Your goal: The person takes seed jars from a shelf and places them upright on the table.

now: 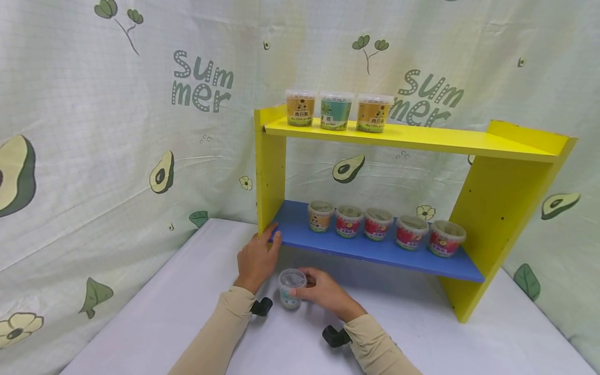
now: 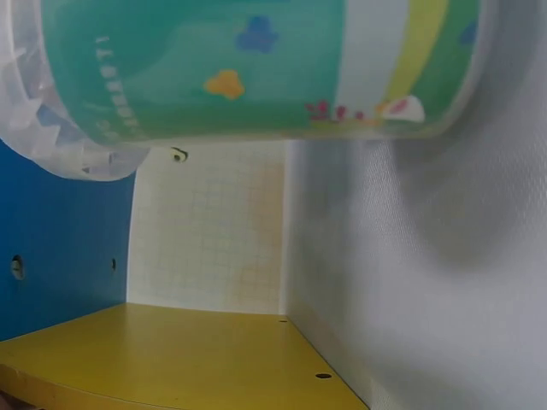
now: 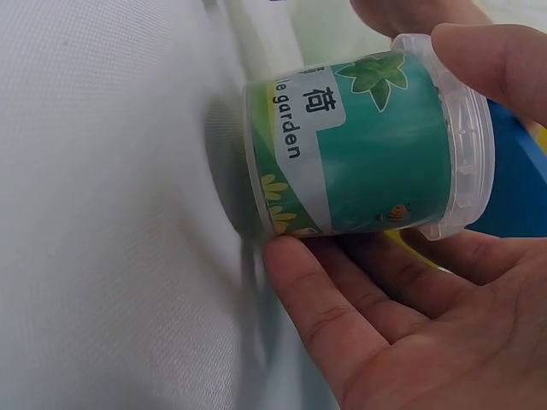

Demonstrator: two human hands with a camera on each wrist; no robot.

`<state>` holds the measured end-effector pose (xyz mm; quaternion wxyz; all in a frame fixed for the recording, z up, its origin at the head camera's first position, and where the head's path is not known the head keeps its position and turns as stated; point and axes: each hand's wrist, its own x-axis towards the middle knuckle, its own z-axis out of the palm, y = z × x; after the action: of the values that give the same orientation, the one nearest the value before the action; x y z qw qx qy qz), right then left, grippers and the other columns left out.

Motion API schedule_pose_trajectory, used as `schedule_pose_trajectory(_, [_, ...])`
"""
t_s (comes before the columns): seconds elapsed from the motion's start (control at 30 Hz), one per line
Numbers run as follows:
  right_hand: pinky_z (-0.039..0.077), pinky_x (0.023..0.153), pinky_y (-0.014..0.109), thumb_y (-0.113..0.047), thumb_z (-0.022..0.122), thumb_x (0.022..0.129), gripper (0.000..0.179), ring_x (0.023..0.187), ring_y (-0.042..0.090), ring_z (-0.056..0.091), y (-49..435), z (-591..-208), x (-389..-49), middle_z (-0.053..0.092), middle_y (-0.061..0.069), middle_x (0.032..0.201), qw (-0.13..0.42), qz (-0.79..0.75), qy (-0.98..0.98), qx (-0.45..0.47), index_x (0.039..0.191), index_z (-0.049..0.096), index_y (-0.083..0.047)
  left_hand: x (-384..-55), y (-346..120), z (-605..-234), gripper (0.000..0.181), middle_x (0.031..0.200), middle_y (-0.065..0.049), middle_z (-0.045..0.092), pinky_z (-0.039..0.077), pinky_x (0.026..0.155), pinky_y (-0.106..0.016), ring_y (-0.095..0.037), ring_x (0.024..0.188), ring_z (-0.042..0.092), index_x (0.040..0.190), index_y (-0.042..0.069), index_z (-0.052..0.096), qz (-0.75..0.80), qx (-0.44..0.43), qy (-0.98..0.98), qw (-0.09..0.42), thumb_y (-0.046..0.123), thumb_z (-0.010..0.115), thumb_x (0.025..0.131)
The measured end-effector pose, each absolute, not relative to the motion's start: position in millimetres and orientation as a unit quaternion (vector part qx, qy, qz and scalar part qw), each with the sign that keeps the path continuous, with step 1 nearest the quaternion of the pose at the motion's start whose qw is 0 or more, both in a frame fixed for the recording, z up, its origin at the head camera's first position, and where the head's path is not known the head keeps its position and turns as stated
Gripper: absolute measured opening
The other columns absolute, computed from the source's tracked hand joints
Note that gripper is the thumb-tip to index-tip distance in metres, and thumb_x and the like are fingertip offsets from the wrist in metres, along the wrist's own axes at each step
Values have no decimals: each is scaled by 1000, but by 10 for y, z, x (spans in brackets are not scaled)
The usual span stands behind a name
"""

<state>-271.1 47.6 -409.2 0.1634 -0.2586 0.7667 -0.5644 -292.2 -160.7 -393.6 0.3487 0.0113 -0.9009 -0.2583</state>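
Observation:
My right hand (image 1: 328,294) holds a small clear plastic cup (image 1: 289,298) with a green label. In the right wrist view, the thumb lies at the lid's rim and the fingers curl along the other side of the cup (image 3: 385,145). Its base is right at the white tabletop. My left hand (image 1: 257,260) grips the lower front of the shelf unit's yellow left side panel (image 1: 271,182), thumb beside the corner of the blue shelf board (image 1: 300,229). In the left wrist view, the same cup (image 2: 214,77) fills the top, hiding much behind it.
Three lidded cups, two orange (image 1: 300,109) (image 1: 372,114) and one green (image 1: 335,112), stand on the yellow top board (image 1: 436,136). Several cups with red labels (image 1: 347,223) and one orange cup (image 1: 321,217) line the blue board. A patterned curtain (image 1: 206,140) hangs behind.

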Motion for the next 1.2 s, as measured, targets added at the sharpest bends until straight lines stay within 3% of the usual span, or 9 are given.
schedule_pose_trajectory(0.57, [50,89,38,-26,78,89,73,110,22,61,448,-4135,-2716,64,10,121,154,-554,772,-270,143,44,8,-2917,-1608,-3922,48,111,-15,69,50,61,-55,-40,86,69,140,32,60,-264,7,-896,357,54,38,104])
schedule_pose_trajectory(1.2, [50,91,41,-30,78,89,76,112,23,60,416,-4151,-2688,62,11,123,158,-554,775,-260,145,41,6,-2926,-1618,-3940,49,105,-16,69,50,56,-51,-37,79,69,140,28,61,-259,-9,-893,369,54,39,105])
